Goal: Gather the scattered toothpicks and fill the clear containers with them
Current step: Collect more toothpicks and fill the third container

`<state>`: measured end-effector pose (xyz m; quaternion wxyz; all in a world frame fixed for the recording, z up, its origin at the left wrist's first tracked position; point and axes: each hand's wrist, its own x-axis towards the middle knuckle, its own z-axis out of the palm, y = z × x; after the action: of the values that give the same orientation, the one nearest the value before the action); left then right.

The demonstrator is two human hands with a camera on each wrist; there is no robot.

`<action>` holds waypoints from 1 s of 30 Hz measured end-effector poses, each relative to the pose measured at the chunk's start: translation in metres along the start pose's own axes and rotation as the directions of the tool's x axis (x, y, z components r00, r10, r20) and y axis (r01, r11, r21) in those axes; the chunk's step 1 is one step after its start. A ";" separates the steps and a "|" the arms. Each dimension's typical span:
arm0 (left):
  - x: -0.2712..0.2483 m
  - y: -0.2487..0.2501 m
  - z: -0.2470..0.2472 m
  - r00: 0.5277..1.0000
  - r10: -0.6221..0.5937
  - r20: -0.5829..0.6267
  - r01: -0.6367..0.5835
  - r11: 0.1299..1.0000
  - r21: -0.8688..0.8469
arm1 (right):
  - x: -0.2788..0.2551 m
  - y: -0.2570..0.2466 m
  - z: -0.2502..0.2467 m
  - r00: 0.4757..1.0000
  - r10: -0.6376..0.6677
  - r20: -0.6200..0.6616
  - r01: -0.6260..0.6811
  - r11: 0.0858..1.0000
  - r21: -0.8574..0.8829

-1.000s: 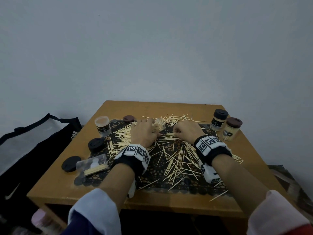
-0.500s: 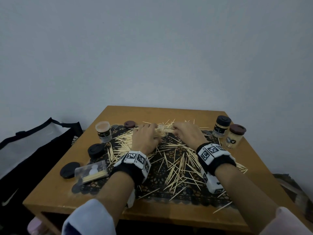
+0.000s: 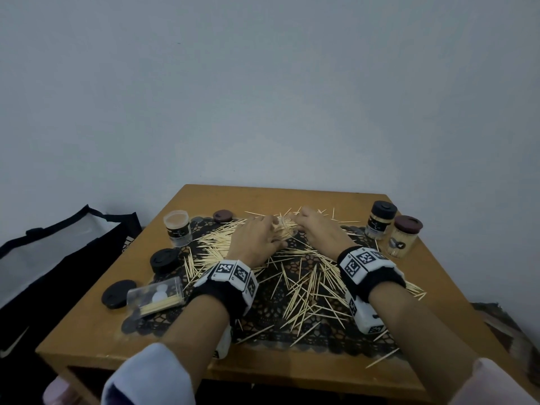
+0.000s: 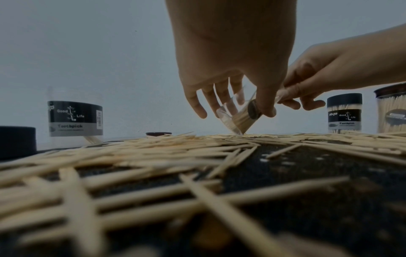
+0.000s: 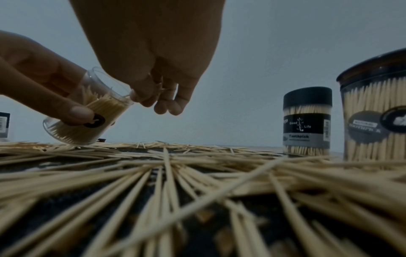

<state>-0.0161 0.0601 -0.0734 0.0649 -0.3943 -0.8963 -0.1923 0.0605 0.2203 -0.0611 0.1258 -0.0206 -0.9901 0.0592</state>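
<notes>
Both hands [image 3: 257, 238] moved farther back, tilting half-filled container [image 5: 87, 120] of toothpicks [image 5: 96, 111]

The head camera looked forward and down from above the near edge of the wooden table [image 3: 292, 197], taking in both forearms, with the wall toward 12 o'clock. Each wrist camera sat low, just above the scattered toothpicks [image 4: 153, 156], facing 12 o'clock along its own hand. All three views shared the tilted clear container [image 5: 87, 120] and the two capped jars [image 3: 380, 220] at 2 o'clock.
</notes>
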 end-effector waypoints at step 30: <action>0.003 0.000 0.002 0.999 0.024 0.038 -0.022 0.998 -0.065 | -0.001 0.002 -0.005 0.962 0.014 -0.272 0.059 0.965 0.256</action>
<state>-0.0179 0.0632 -0.0739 0.0371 -0.4101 -0.8862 -0.2125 0.0627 0.2225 -0.0570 0.2628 -0.0004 -0.9471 0.1845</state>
